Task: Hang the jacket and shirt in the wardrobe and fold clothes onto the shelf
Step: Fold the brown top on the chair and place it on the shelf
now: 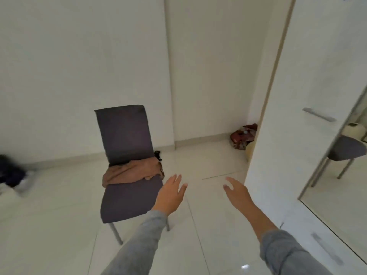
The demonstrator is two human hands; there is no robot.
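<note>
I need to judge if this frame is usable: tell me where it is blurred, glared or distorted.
Head view: the dark bundle at the left edge is smeared; the chair and brown garment are soft but readable; a small glare spot shows on the floor tiles; the wardrobe door edge leans, wide-angle distortion.

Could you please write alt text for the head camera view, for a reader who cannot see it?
Two empty, open hands, the left hand and the right hand, reach toward a grey chair with a crumpled brown garment on its seat. The chair stands on a white tiled floor; a white wardrobe door is at right.
</note>
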